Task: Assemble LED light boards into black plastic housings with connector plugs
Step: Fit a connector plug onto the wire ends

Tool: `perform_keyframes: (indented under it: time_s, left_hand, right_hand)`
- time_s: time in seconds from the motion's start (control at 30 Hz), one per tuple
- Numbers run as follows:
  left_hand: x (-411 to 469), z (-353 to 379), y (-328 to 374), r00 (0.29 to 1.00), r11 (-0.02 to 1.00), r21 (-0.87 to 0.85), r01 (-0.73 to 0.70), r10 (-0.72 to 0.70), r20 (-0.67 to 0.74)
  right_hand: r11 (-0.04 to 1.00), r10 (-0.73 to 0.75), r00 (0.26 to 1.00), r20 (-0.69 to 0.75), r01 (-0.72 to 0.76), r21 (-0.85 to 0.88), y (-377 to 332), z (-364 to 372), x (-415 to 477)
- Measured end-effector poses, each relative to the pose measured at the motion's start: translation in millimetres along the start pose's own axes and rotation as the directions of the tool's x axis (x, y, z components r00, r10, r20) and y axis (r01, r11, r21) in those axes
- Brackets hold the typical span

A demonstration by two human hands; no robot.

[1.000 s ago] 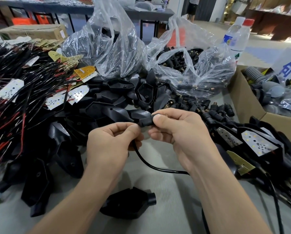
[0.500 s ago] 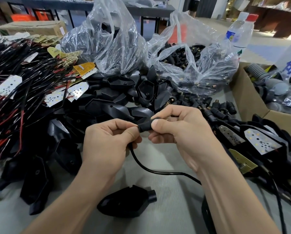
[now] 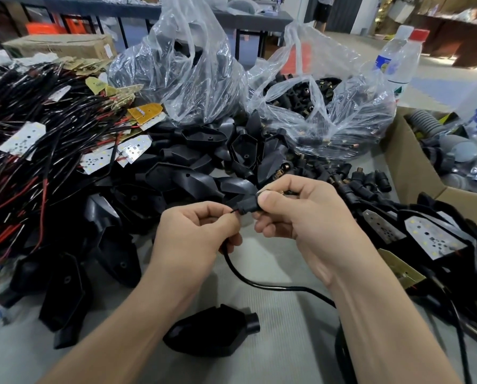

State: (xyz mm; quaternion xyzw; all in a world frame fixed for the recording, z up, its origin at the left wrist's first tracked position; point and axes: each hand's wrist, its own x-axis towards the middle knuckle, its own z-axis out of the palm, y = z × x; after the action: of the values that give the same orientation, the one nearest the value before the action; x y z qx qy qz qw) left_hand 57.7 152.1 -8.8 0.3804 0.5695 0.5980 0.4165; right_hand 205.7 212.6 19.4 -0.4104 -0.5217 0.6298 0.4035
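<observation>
My right hand [image 3: 301, 217] pinches a small black connector plug [image 3: 247, 205] between thumb and fingers. My left hand [image 3: 195, 236] pinches the thin end of a black cable [image 3: 259, 282] right at the plug's left end; the cable loops down under my right forearm. One black plastic housing [image 3: 212, 332] lies alone on the grey table near me. A heap of empty black housings [image 3: 176, 178] lies behind my hands. Wired LED boards [image 3: 24, 138] are piled at the left, and housings with LED boards fitted [image 3: 431, 239] lie at the right.
Two clear plastic bags stand at the back, one with housings [image 3: 187, 73], one with connector plugs [image 3: 323, 106]. Loose plugs [image 3: 367, 180] lie beside a cardboard box [image 3: 409, 167] at the right. Two water bottles [image 3: 400, 59] stand behind it.
My hands have drawn slightly apart, and a thin bit of wire now shows between my left fingertips and the plug. The view has shifted a little.
</observation>
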Motion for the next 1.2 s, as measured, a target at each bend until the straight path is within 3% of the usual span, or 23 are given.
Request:
perform_keyframes:
  time_s: [0.23,0.47,0.77,0.97,1.03,1.13,1.2]
  left_hand:
    - [1.8,-0.4,-4.9,1.000,0.997,0.079,-0.011,0.010,0.016]
    - [0.6,-2.1,-6.9,0.998,0.996,0.066,-0.059,0.059,0.003]
    - [0.4,-0.2,-9.6,0.989,0.975,0.184,-0.127,0.138,-0.054]
    - [-3.3,-3.1,-11.3,0.965,0.831,0.492,-0.261,0.246,0.096]
    - [-5.2,-3.9,-10.0,0.952,0.800,0.521,-0.298,0.289,0.102]
    - [-4.4,-5.9,-8.9,0.957,0.848,0.450,-0.281,0.281,0.068]
    - [-4.4,-5.5,-8.6,0.963,0.873,0.409,-0.266,0.260,0.071]
  right_hand:
    - [0.992,-0.041,0.997,0.066,0.048,-0.117,-1.4,-14.4,1.7]
    - [0.992,-0.042,0.997,0.068,0.050,-0.115,0.1,-14.1,1.7]
    - [0.990,-0.082,0.996,0.027,0.084,-0.112,5.6,-7.3,3.8]
    - [0.915,-0.177,0.971,-0.163,0.101,-0.391,13.4,-2.5,5.8]
    - [0.940,-0.153,0.982,-0.110,0.110,-0.324,11.9,-3.3,4.9]
    - [0.993,-0.092,0.995,0.039,0.095,-0.075,4.9,-6.8,3.1]
    - [0.997,-0.073,0.993,0.091,0.074,-0.007,1.8,-9.8,1.9]
